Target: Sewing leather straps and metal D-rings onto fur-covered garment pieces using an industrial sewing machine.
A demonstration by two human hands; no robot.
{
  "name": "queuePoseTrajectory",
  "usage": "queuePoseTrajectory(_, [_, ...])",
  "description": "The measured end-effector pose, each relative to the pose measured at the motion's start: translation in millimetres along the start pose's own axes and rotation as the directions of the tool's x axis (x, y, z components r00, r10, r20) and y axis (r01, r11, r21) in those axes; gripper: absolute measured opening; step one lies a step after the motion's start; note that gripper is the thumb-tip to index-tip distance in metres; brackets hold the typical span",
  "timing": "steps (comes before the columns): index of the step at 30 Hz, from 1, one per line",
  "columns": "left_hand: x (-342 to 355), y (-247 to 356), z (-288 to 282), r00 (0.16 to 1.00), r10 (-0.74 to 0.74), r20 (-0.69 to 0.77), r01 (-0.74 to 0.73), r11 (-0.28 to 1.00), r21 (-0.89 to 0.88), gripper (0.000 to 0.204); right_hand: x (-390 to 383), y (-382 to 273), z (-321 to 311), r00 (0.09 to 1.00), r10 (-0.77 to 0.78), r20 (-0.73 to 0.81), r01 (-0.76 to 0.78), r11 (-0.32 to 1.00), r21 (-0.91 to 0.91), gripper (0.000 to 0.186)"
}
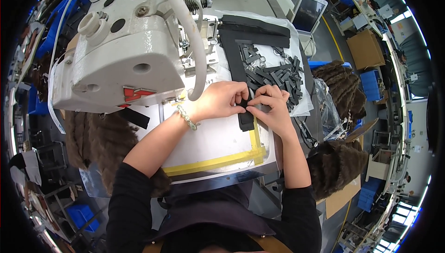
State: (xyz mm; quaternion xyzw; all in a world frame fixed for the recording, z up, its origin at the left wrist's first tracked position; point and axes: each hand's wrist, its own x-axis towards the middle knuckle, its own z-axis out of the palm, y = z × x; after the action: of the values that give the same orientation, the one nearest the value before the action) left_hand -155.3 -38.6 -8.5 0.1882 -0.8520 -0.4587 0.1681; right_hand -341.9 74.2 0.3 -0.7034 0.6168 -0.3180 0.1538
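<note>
My left hand [227,99] and my right hand [268,105] pinch a dark fabric strip [246,121] on the white work board, right of the sewing machine head [125,49]. Both hands have their fingers bent close together; a small part between them is partly hidden. A pale beaded bracelet circles my left wrist. Long black fabric bands [255,24] lie behind my hands on white sheeting [295,49], beside a pile of small black tabs [282,79], some with metal rings. Yellow tape [208,161] edges the board.
Brown fur pieces [99,146] hang at the left and more [340,169] lie at the right, with crumpled clear plastic [327,109]. A screen device [307,14] stands at the back right. Cardboard boxes [365,49], blue crates [369,84] and other workbenches line both sides.
</note>
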Motion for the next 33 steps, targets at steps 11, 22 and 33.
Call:
queuePoseTrajectory(11, [1,-3,-1,1.0,0.0,0.007,0.001,0.999,-0.051,0.027,0,0,0,1.0,-0.004,-0.004,0.004,1.0,-0.005,0.012])
queuePoseTrajectory(22, [0,2,1,0.999,-0.029,-0.027,0.027,0.996,-0.083,0.026,0,-3,2,0.999,-0.037,-0.015,0.036,0.998,-0.049,0.013])
queuePoseTrajectory(33, [0,0,6,0.993,-0.075,-0.096,0.055,0.979,-0.195,0.033,1,-19,8,0.978,-0.087,-0.189,0.037,0.966,-0.254,0.014])
